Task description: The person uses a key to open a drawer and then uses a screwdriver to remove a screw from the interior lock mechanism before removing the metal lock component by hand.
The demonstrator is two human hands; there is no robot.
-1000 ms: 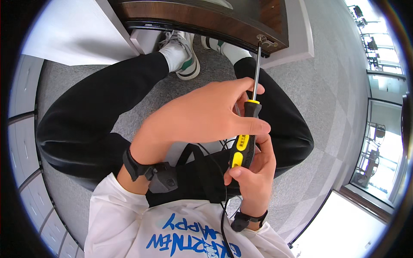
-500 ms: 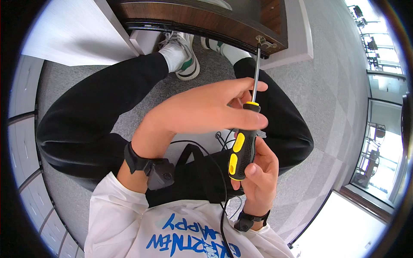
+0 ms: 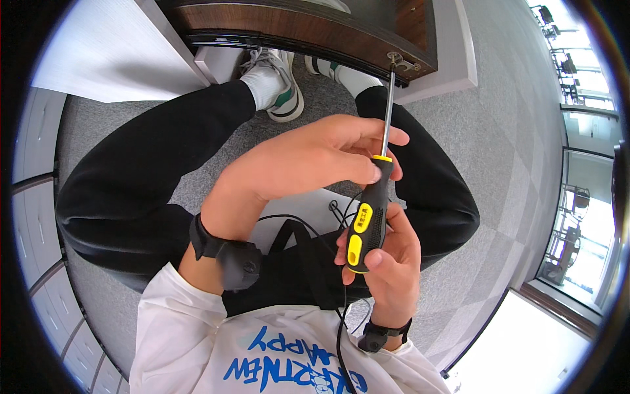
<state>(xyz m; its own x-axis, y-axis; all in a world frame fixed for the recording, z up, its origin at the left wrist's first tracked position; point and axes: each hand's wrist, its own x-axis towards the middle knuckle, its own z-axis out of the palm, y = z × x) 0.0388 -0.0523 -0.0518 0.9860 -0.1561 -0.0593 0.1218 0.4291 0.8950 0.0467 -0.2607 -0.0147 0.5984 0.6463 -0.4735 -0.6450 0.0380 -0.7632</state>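
A screwdriver [image 3: 371, 220] with a black and yellow handle points away from me, its long metal shaft reaching a metal fitting [image 3: 401, 62]. That fitting sits at the right corner of a dark wood-grain drawer [image 3: 295, 25]. The shaft's tip meets the fitting at a screw head, though the exact seating is too small to make out. My left hand [image 3: 308, 157] is closed around the top of the handle and the shaft's base, thumb on the handle. Lower down, my right hand [image 3: 397, 266] grips the handle's butt end, with its fingers partly hidden behind it.
Pale cabinet panels flank the drawer at left [image 3: 125, 59] and right [image 3: 453, 59]. A black slide rail [image 3: 230, 39] runs under the drawer. My bent legs lie on either side over grey carpet [image 3: 499, 164]. Thin black cables [image 3: 308, 226] hang across my lap.
My left thumb has drawn back to the left, onto the top of the handle. The handle has turned slightly, and my right fingers have shifted around its lower end.
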